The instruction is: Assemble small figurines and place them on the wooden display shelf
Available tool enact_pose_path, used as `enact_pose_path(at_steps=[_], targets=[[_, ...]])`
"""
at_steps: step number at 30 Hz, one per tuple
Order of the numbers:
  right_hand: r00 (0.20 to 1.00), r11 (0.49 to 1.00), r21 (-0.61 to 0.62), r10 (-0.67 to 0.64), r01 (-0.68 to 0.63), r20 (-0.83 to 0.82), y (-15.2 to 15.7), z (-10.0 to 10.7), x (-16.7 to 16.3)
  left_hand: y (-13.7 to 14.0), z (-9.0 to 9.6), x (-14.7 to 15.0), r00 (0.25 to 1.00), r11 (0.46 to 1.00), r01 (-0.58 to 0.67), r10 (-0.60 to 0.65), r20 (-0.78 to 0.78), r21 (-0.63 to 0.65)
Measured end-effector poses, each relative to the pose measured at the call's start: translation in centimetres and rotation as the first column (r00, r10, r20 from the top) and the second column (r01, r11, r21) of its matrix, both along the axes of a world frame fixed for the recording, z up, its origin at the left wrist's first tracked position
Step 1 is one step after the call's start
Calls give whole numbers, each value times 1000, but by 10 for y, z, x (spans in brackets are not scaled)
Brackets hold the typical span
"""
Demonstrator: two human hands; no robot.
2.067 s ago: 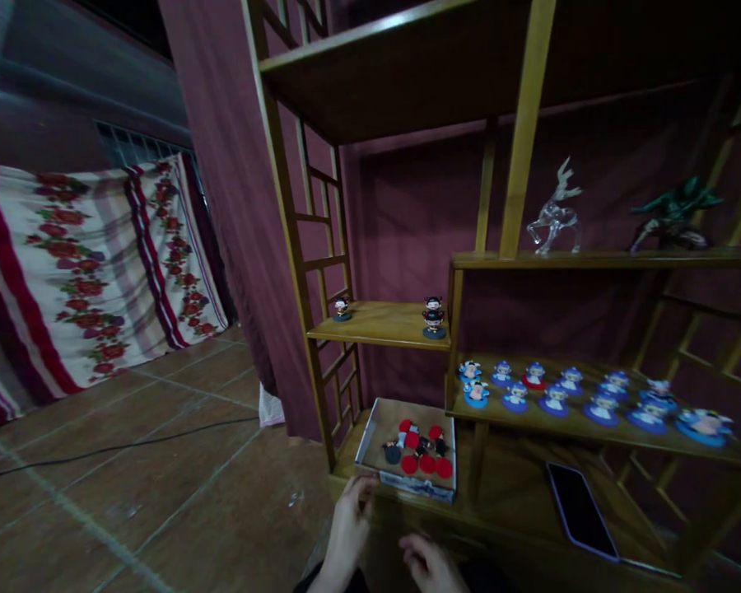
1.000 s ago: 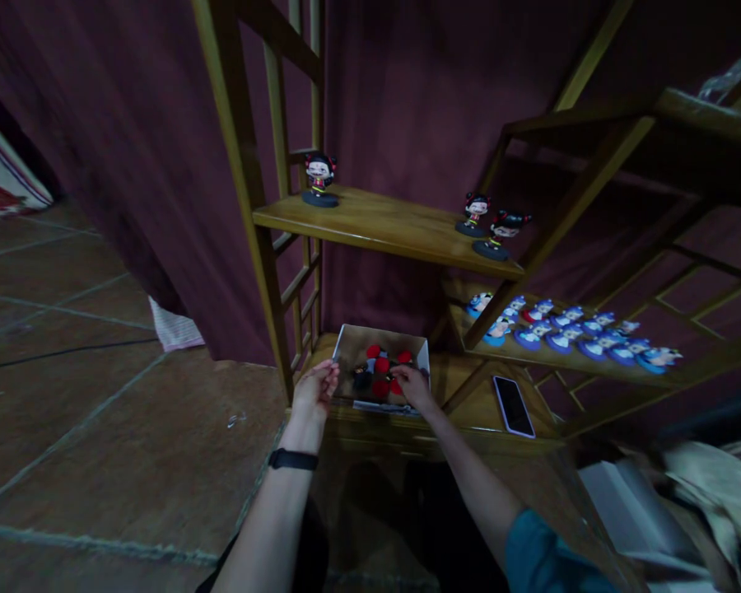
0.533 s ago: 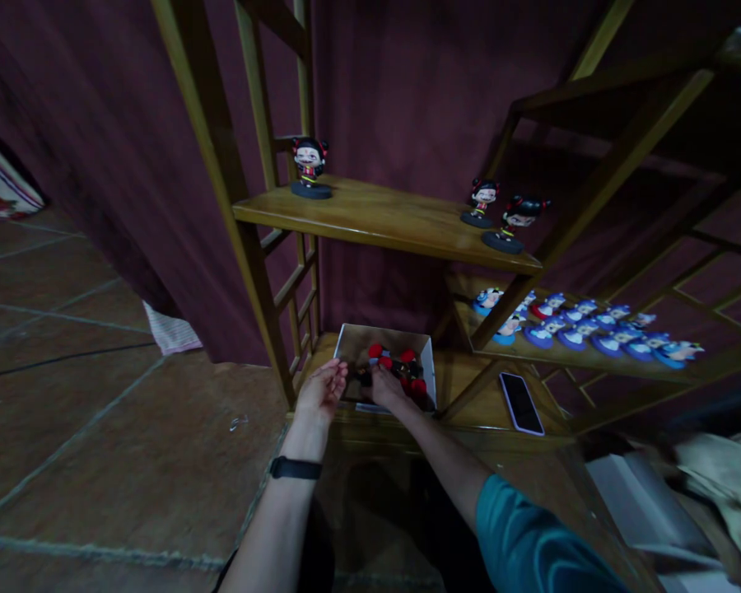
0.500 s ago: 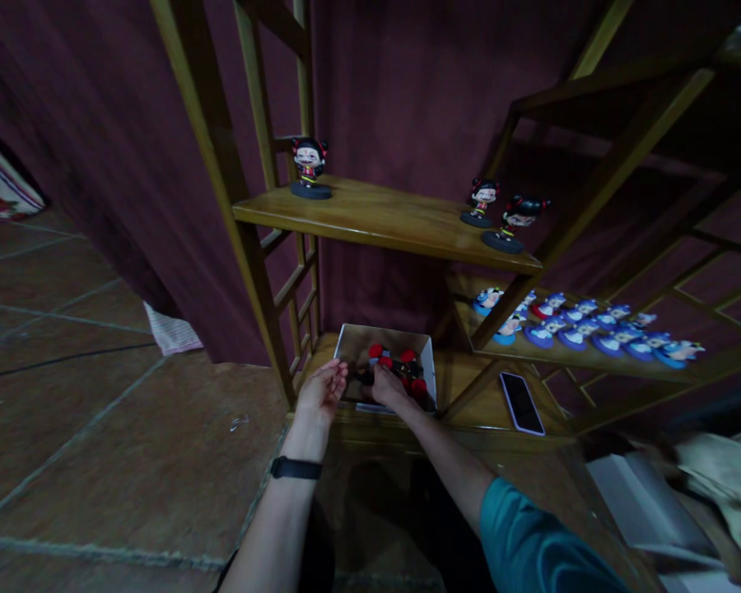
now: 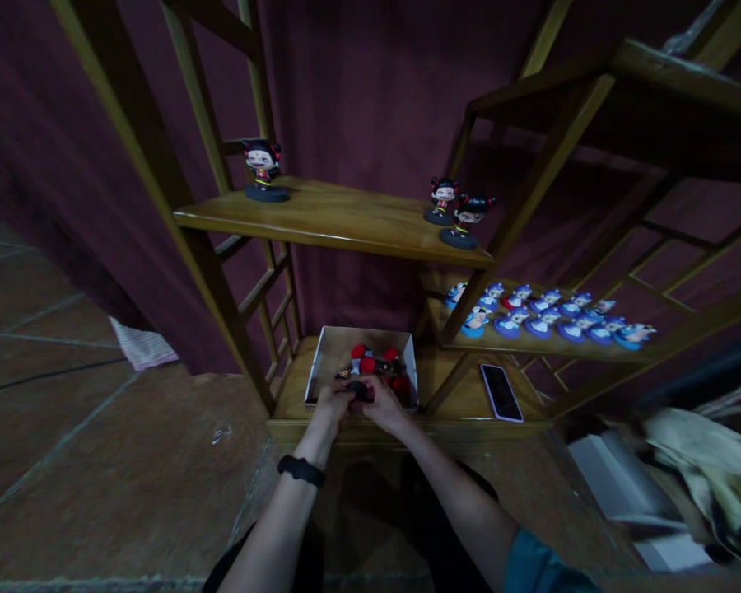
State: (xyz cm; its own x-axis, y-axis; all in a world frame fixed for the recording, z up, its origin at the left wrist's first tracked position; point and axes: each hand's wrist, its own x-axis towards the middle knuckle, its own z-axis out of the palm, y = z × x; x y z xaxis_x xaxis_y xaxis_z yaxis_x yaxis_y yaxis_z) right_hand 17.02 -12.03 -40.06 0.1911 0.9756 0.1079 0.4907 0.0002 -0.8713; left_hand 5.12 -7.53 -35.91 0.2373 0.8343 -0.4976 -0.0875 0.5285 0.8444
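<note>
Both hands meet over the front edge of a white box (image 5: 316,362) on the lowest shelf. Between them is a small figurine (image 5: 359,390), its dark round base towards me. My left hand (image 5: 333,401) grips it from the left with closed fingers, and my right hand (image 5: 383,401) pinches it from the right. Most of the figurine is hidden by the fingers. Behind the hands, inside the box, lie several figurines with red bases (image 5: 366,364).
A dark-haired figurine (image 5: 262,169) stands left on the upper shelf (image 5: 339,216); two more (image 5: 443,198) stand at its right end. Several blue-based figurines (image 5: 540,323) fill the right shelf. A phone (image 5: 500,393) lies right of the box. Pale cloth (image 5: 697,461) lies at far right.
My right hand has come back from inside the box with a dark-based figurine. My left hand has moved in from the box's left side and closed on it too. The view has shifted right.
</note>
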Motion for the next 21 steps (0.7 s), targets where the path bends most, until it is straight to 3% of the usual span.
enact_pose_path(at_steps=[6,11,15,21], targets=[[997,997,28,-74,73,20,23,-7,31,34,0,-22,955,964,-259,265,132,-57],[990,1000,9,-4,3,140,49,-6,40,47,-1,-36,888,899,-437,434,152,-12],[941,997,-38,77,-69,328,64,1,27,49,2,-38,867,871,-488,476,147,62],[820,956,-133,291,-260,492,79,1,-1,50,7,-39,881,892,-449,433,188,49]])
